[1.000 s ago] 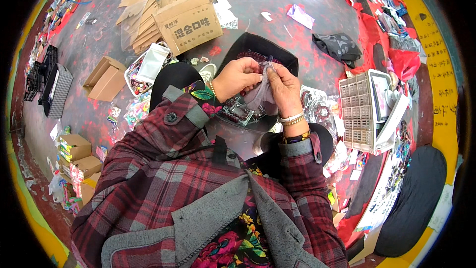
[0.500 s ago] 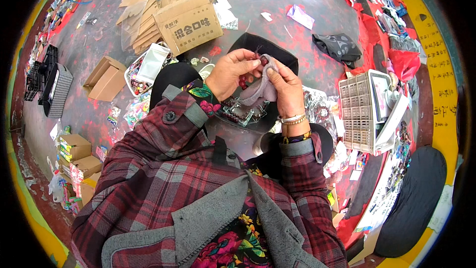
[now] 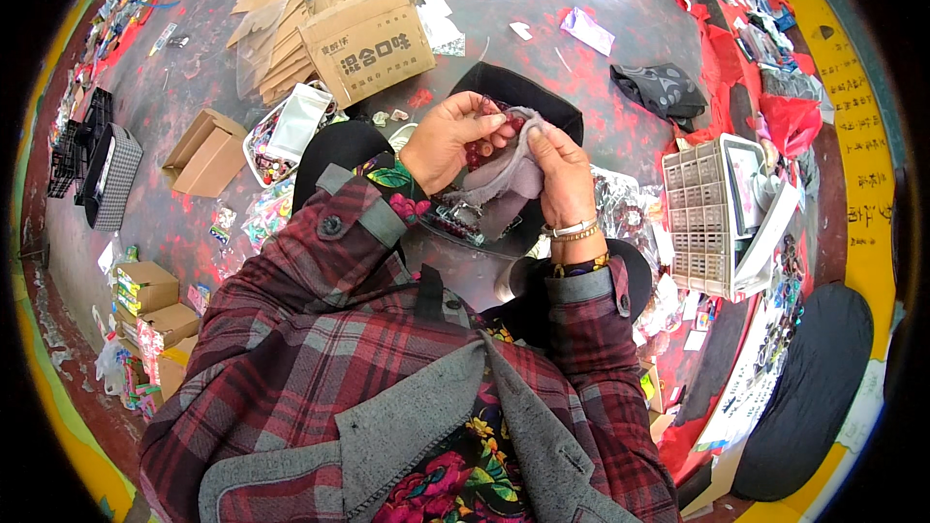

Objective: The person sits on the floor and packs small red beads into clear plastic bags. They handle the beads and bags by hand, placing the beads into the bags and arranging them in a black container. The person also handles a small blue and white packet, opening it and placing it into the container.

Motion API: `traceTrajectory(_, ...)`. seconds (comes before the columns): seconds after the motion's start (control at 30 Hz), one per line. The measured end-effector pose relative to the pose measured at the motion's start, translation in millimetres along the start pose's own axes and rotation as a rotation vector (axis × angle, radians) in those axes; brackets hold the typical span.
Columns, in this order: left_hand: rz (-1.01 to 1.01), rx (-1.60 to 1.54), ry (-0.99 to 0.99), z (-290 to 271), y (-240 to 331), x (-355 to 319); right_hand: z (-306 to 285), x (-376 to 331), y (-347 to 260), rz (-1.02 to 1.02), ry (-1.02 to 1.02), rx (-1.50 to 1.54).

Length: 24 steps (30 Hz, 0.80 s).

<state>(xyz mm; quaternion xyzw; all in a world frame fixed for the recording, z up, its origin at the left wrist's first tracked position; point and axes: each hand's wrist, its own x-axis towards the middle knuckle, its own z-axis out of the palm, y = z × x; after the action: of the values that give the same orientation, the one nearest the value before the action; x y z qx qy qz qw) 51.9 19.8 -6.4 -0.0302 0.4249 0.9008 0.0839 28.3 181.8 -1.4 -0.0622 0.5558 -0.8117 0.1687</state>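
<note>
Over a black open container (image 3: 528, 89) between my knees, both hands are raised close together. My left hand (image 3: 450, 140) is closed on a string of dark red beads (image 3: 477, 151), part of which hangs below the fingers. My right hand (image 3: 562, 167) pinches a greyish-purple cloth (image 3: 509, 179) by its upper edge, and the cloth drapes down between the hands. At the top the beads meet the cloth. Shiny clear-wrapped pieces (image 3: 460, 218) lie in the container under the cloth, partly hidden by it.
A cardboard box (image 3: 368, 48) and flattened cardboard (image 3: 286, 44) lie ahead on the left. A white basket of small items (image 3: 291, 131) stands by my left knee. To the right are a beige plastic crate (image 3: 696, 218) and a dark grey bag (image 3: 659, 94). Small boxes (image 3: 145, 288) sit lower left.
The cloth has spread and hangs wider and lower, covering more of the wrapped pieces. The beads have shifted within my left fingers; both hands stay nearly in place.
</note>
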Motion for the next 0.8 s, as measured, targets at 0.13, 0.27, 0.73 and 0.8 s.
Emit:
traceTrajectory(0.13,0.015,-0.041,-0.038,3.9,-1.1,-2.3,0.8,-3.5,0.7,-0.157,0.010,-0.211)
traceTrajectory(0.27,-0.003,0.093,-0.052,3.3,-4.6,-2.6,-4.5,-3.7,4.5,-0.191,0.025,-0.312)
traceTrajectory(0.73,0.001,-0.085,-0.024,2.4,0.7,-3.4,-1.8,-2.1,5.6,-0.156,-0.006,-0.233)
traceTrajectory(0.8,-0.021,-0.054,-0.037,0.8,-0.8,-3.9,0.2,-4.6,4.7,-0.181,-0.003,-0.286)
